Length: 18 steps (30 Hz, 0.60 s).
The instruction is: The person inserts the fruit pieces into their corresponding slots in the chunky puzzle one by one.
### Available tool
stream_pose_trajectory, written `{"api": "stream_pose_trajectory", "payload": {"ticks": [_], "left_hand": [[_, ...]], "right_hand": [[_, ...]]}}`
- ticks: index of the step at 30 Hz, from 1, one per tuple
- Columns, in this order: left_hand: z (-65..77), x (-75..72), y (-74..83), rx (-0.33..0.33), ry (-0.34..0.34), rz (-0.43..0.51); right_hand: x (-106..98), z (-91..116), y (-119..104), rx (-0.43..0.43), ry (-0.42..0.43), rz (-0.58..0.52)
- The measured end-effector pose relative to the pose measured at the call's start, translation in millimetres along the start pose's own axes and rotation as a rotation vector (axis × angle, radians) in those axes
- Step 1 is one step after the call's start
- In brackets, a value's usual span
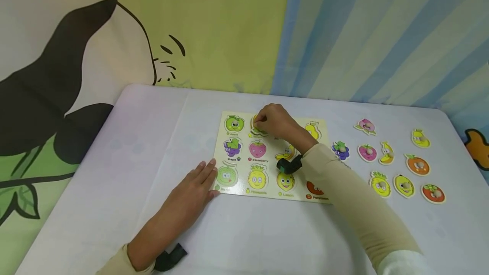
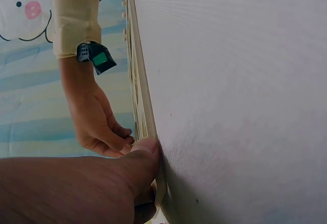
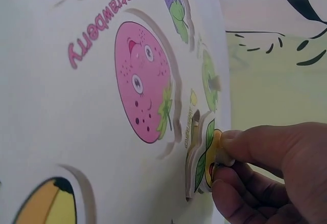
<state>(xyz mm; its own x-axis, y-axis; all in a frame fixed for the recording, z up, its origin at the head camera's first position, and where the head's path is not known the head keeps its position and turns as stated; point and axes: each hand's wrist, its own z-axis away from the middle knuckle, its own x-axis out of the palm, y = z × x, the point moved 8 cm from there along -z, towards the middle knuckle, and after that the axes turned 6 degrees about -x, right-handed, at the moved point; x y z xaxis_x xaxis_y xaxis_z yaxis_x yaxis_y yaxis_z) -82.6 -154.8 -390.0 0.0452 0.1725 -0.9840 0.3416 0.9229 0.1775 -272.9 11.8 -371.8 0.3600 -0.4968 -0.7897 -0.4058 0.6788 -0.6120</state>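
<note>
A wooden fruit puzzle board [image 1: 244, 183] lies on the table. My right hand [image 1: 276, 122] is over its back row, pinching the small knob of a yellow fruit puzzle piece [image 3: 209, 155] with green leaves. That piece sits slightly tilted at its recess; whether it is fully seated I cannot tell. My left hand [image 1: 192, 194] rests at the board's left front corner with fingers extended, and its thumb [image 2: 145, 150] touches the board's edge. An apple piece [image 1: 234, 124] sits in the back left recess. The strawberry recess [image 3: 145, 83] shows its printed picture.
Right of the board lie several loose knobbed pieces, among them grapes [image 1: 340, 150], a peach [image 1: 366, 126], a banana [image 1: 387, 153], a pineapple [image 1: 380, 184], a lemon [image 1: 404, 186] and a persimmon [image 1: 433, 193]. A patterned curtain [image 1: 363, 33] hangs behind the white table [image 1: 267, 237].
</note>
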Motion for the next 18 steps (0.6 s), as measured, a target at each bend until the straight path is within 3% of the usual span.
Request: {"api": "stream_pose_trajectory", "payload": {"ticks": [18], "left_hand": [[1.2, -0.4, 1.3, 0.002, 0.019, -0.002]], "right_hand": [[4.5, -2.6, -3.4, -0.038, 0.006, 0.065]]}}
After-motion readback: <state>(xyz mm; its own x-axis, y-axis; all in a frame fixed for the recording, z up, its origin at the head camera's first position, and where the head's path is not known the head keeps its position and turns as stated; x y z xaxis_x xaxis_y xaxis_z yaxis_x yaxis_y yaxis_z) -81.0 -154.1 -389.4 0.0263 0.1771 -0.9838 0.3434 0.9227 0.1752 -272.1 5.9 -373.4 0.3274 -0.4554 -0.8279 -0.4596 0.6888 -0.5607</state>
